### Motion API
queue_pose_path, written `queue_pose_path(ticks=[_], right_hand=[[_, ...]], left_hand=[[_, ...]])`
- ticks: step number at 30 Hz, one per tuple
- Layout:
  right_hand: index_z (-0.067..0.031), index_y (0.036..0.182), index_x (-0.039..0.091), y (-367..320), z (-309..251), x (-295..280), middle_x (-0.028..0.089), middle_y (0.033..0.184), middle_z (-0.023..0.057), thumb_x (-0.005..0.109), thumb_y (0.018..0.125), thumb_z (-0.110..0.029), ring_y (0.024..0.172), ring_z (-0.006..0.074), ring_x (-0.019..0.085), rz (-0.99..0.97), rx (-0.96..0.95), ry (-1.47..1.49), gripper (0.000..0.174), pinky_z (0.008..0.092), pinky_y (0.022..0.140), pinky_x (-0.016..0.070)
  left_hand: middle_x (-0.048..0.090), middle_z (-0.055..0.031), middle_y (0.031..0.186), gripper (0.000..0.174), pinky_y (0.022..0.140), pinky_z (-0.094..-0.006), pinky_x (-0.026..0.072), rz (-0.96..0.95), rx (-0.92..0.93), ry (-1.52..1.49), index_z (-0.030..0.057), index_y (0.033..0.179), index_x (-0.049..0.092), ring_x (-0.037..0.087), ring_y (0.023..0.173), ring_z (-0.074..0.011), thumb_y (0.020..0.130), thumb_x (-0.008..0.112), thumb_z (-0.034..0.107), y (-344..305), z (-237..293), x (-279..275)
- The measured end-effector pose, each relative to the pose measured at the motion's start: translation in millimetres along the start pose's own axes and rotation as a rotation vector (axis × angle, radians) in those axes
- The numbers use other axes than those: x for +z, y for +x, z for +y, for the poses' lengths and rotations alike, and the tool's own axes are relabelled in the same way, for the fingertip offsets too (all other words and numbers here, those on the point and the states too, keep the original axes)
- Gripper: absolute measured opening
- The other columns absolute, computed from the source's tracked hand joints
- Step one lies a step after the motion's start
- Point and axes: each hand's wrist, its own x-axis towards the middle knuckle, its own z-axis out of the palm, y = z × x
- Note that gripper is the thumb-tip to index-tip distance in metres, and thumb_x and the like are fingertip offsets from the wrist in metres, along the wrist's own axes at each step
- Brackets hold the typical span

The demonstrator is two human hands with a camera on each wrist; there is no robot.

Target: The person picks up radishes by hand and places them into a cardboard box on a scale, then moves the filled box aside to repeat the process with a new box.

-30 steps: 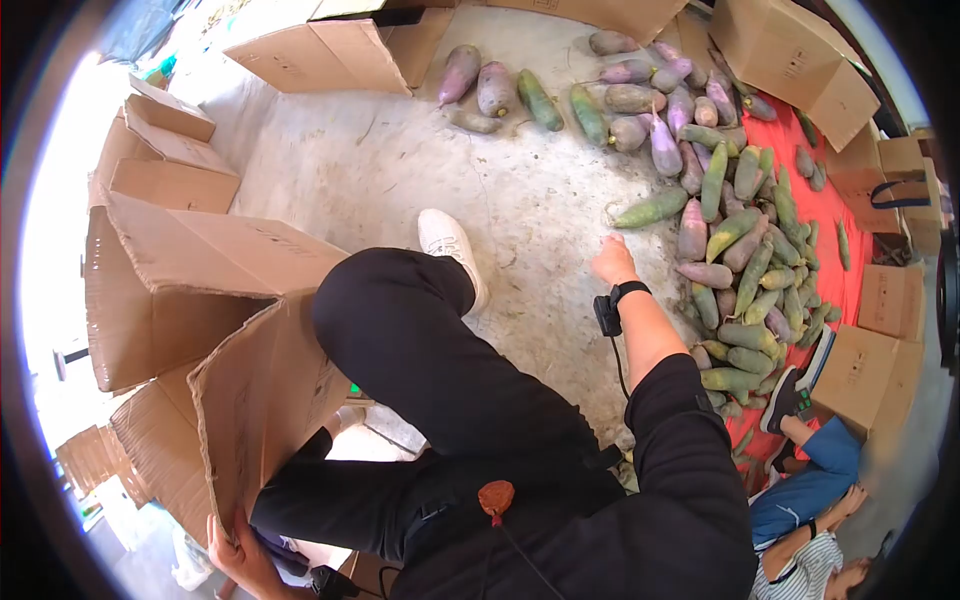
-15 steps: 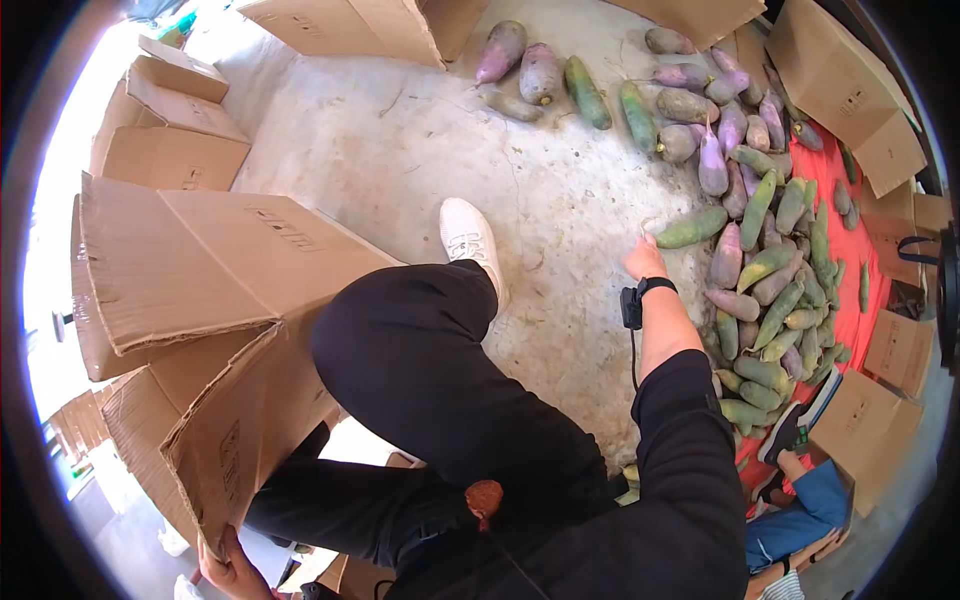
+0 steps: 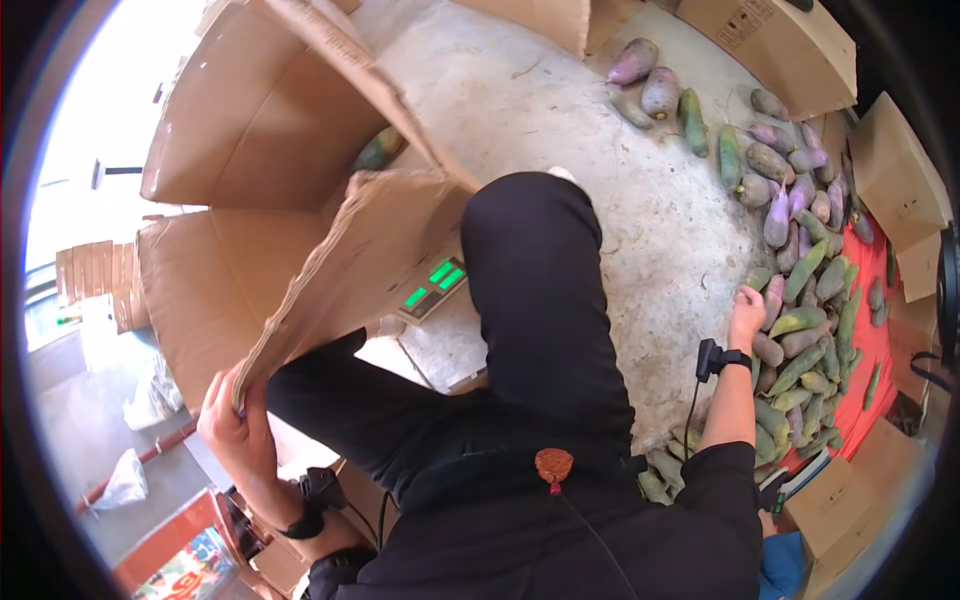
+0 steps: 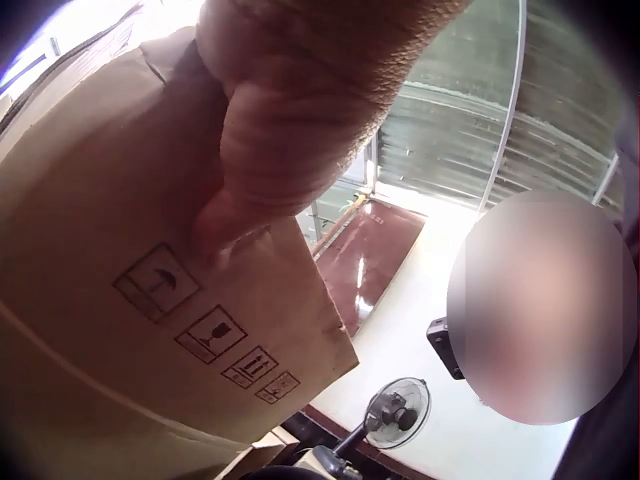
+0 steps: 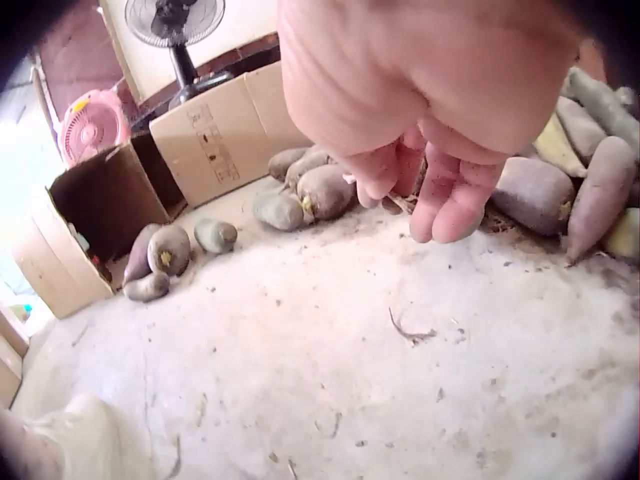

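My left hand (image 3: pixel 238 425) grips the edge of a flap of a large open cardboard box (image 3: pixel 255 120), thumb on one face. Printed handling symbols show on this cardboard (image 4: pixel 210 335) in the left wrist view. A green radish (image 3: pixel 378 150) lies inside the box. At the near edge of a heap of radishes (image 3: pixel 805 320), my right hand (image 3: pixel 745 318) has its fingers curled, pinching a green radish (image 3: pixel 757 279) by its thin root end. Most of that radish is hidden behind the hand (image 5: pixel 430 110) in the right wrist view.
A scale with a green lit display (image 3: pixel 432 287) stands beside my knee. Several radishes (image 3: pixel 660 93) lie apart on the concrete floor (image 3: pixel 660 200). Red sheeting (image 3: pixel 868 330) and more cardboard boxes (image 3: pixel 900 170) border the heap. A fan (image 5: pixel 175 20) stands behind.
The view has swung left and down toward the box, whose inside with a green radish now shows. My right hand has shifted right, closer to the heap; the left keeps its grip on the flap.
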Motion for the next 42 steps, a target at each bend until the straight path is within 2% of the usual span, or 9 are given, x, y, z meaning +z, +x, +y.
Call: queue_pose_path(ticks=[9, 21, 23, 24, 29, 30, 33, 39, 42], right_hand=[[-0.0021, 0.107, 0.043, -4, -150, -46, 0.06, 0.094, 0.0079, 0.053, 0.09, -0.005, 0.075, 0.0147, 0.06, 0.016, -0.096, 0.455, 0.02, 0.0244, 0.065, 0.0477], [-0.0047, 0.102, 0.054, -111, -512, -108, 0.061, 0.098, 0.0116, 0.051, 0.093, -0.007, 0.088, 0.0224, 0.06, -0.44, -1.093, 1.046, 0.01, 0.0356, 0.082, 0.0479], [-0.0029, 0.094, 0.056, -112, -556, -118, 0.061, 0.099, 0.0118, 0.056, 0.089, -0.004, 0.087, 0.0204, 0.059, -0.502, -1.092, 1.235, 0.005, 0.0344, 0.082, 0.0471], [-0.0029, 0.094, 0.056, -122, -558, -117, 0.061, 0.099, 0.0118, 0.056, 0.089, -0.004, 0.087, 0.0204, 0.059, -0.476, -1.104, 1.218, 0.005, 0.0344, 0.082, 0.0471], [-0.0047, 0.089, 0.059, -179, -557, -60, 0.06, 0.08, 0.0078, 0.061, 0.077, -0.004, 0.078, 0.0216, 0.06, 0.449, -1.667, -0.157, 0.012, 0.0335, 0.072, 0.049], [-0.0035, 0.084, 0.058, -191, -588, -30, 0.056, 0.073, 0.0089, 0.061, 0.071, -0.004, 0.072, 0.0229, 0.058, 0.41, -1.824, 0.388, 0.013, 0.0344, 0.065, 0.0472], [-0.0023, 0.082, 0.055, -243, -603, 4, 0.058, 0.074, 0.0141, 0.061, 0.074, -0.003, 0.069, 0.0309, 0.058, -0.634, -0.934, 1.172, 0.01, 0.0395, 0.066, 0.0466], [-0.003, 0.087, 0.056, -271, -554, 40, 0.063, 0.085, 0.0166, 0.061, 0.072, -0.004, 0.079, 0.0319, 0.063, -0.753, -1.264, 0.284, 0.017, 0.0399, 0.069, 0.0501], [-0.004, 0.086, 0.055, -275, -541, 39, 0.061, 0.078, 0.0129, 0.06, 0.071, -0.003, 0.076, 0.0312, 0.062, -0.546, -1.437, 0.414, 0.016, 0.0402, 0.064, 0.0489]], left_hand=[[0.061, -0.0128, 0.077, 0.012, 0.062, -0.0314, 0.0471, 0.093, 0.068, 0.014, 0.0022, 0.089, 0.065, 0.06, 0.069, -0.0283, 0.079, 0.066, 0.008, -1, 7, -1], [0.06, -0.0088, 0.073, 0.012, 0.061, -0.0353, 0.0463, 0.128, 0.108, 0.035, 0.0095, 0.088, 0.066, 0.06, 0.072, -0.0278, 0.077, 0.067, 0.014, -3, 3, -3], [0.06, -0.0087, 0.074, 0.012, 0.062, -0.0353, 0.0464, 0.114, 0.107, 0.074, 0.0098, 0.089, 0.066, 0.06, 0.072, -0.0281, 0.078, 0.066, 0.014, -4, 2, -3], [0.06, -0.0088, 0.075, 0.012, 0.062, -0.0357, 0.0465, 0.107, 0.104, 0.065, 0.0101, 0.09, 0.066, 0.06, 0.072, -0.0287, 0.079, 0.065, 0.015, -5, 2, -3], [0.06, -0.0109, 0.077, 0.014, 0.062, -0.0368, 0.0465, 0.105, 0.143, 0.044, 0.0067, 0.092, 0.065, 0.06, 0.073, -0.0306, 0.08, 0.063, 0.014, -7, 0, -3], [0.06, -0.0118, 0.077, 0.014, 0.062, -0.0371, 0.0465, 0.099, 0.154, 0.052, 0.0056, 0.093, 0.064, 0.06, 0.073, -0.0312, 0.081, 0.063, 0.013, -7, -3, -2], [0.06, -0.0133, 0.079, 0.015, 0.062, -0.0376, 0.0462, 0.071, 0.201, 0.047, 0.0039, 0.094, 0.063, 0.059, 0.073, -0.0326, 0.082, 0.061, 0.013, -6, -3, -4], [0.056, -0.0154, 0.075, 0.013, 0.058, -0.0384, 0.0423, 0.048, 0.184, 0.003, -0.0002, 0.089, 0.06, 0.057, 0.067, -0.0336, 0.084, 0.059, 0.012, -4, -4, -2], [0.055, -0.0163, 0.074, 0.011, 0.058, -0.0393, 0.0414, 0.051, 0.19, -0.013, -0.0013, 0.087, 0.059, 0.055, 0.066, -0.0346, 0.083, 0.059, 0.009, -6, -2, 0]])
